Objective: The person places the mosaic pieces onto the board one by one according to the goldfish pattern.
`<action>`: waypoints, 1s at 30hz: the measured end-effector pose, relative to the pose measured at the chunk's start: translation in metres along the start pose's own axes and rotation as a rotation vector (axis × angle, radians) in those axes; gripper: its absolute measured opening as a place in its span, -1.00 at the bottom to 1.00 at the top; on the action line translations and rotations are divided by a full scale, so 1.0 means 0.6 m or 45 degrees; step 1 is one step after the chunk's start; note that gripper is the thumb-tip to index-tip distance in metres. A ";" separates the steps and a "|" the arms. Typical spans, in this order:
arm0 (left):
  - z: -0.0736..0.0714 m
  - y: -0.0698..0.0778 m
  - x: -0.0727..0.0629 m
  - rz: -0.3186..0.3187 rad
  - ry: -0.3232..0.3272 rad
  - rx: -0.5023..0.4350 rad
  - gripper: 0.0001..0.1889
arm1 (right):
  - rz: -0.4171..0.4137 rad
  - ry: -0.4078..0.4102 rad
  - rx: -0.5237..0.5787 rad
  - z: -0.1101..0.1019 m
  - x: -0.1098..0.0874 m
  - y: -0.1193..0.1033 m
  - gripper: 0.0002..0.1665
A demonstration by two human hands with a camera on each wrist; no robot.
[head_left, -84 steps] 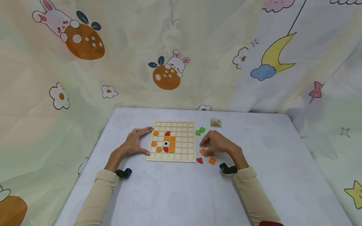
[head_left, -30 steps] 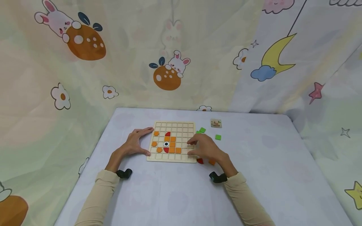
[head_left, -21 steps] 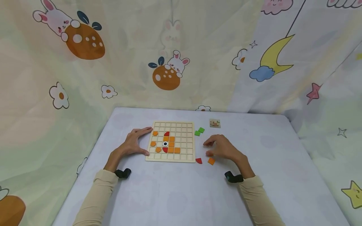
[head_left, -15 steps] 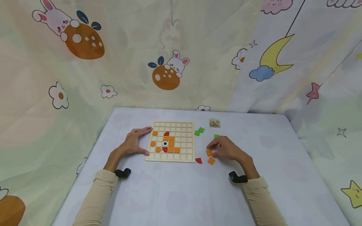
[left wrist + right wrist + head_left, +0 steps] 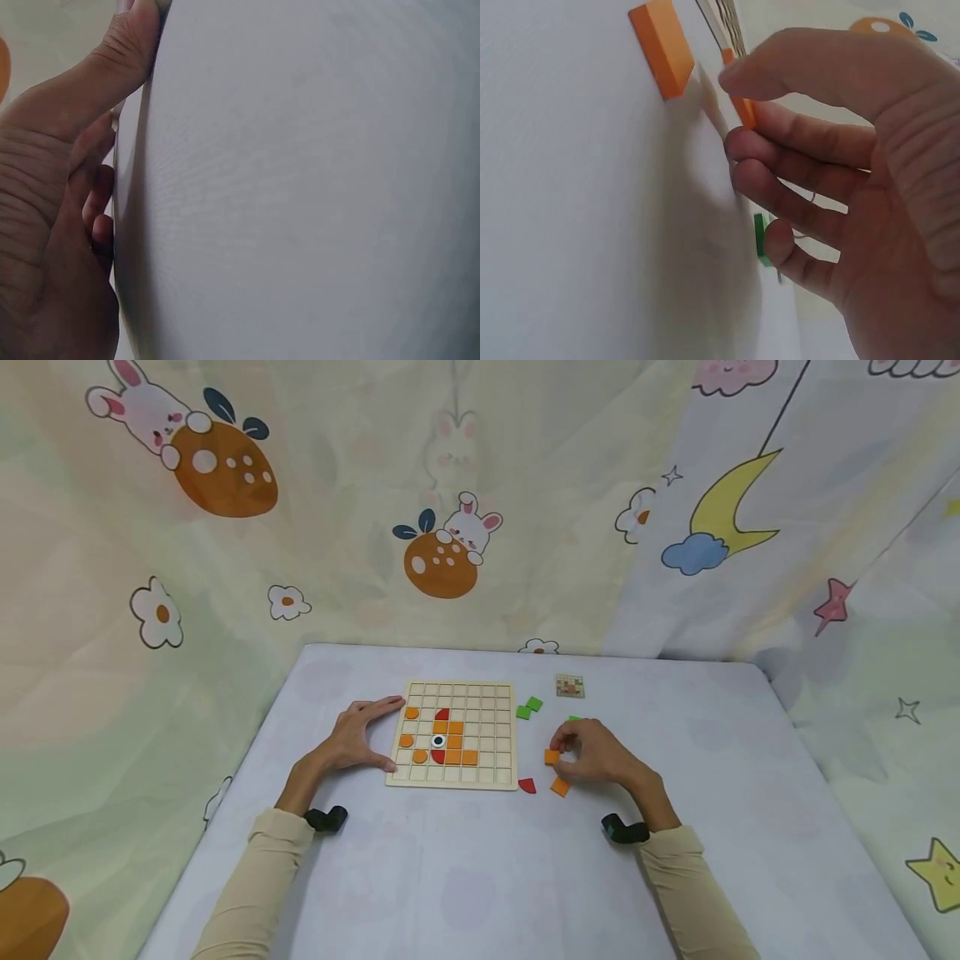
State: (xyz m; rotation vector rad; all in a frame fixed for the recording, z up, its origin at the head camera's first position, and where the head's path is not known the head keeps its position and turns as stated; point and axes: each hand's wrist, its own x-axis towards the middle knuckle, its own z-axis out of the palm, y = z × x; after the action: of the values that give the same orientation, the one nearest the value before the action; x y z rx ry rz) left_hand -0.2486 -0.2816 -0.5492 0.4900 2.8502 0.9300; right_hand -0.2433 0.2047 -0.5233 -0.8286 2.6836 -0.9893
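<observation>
Change: since half a second ago the right hand (image 5: 596,753) has lifted one orange square tile (image 5: 552,757) off the table (image 5: 465,877); 2.8 s ago the board held one orange square fewer in its lower row.
Right hand: thumb and fingers pinched on the orange square tile, held just above the table, right of the wooden grid board (image 5: 455,735).
Left hand (image 5: 352,742): fingers straight and spread, thumb and forefinger resting against the board's left edge, holding nothing.
Board: orange squares, orange discs, red quarter-rounds and one black-and-white eye piece sit in its cells.
Loose pieces: a second orange square (image 5: 560,787) and a red quarter-round (image 5: 528,786) lie below the right hand; two green squares (image 5: 528,707) beside the board's far right corner.
Far side: a small pattern card (image 5: 570,686).
</observation>
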 end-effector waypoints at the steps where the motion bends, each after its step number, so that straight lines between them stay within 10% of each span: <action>1: -0.001 0.001 -0.001 -0.003 -0.001 -0.003 0.30 | -0.007 0.012 0.004 0.002 0.004 -0.001 -0.79; 30: 0.002 0.000 0.002 0.006 0.014 0.002 0.30 | -0.143 0.123 0.194 0.107 0.123 -0.081 -0.76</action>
State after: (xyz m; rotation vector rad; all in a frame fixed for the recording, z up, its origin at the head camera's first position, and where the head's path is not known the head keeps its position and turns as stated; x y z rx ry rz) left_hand -0.2493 -0.2808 -0.5500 0.4937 2.8613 0.9347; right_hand -0.2622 0.0982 -0.5385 -0.9305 2.6230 -1.2732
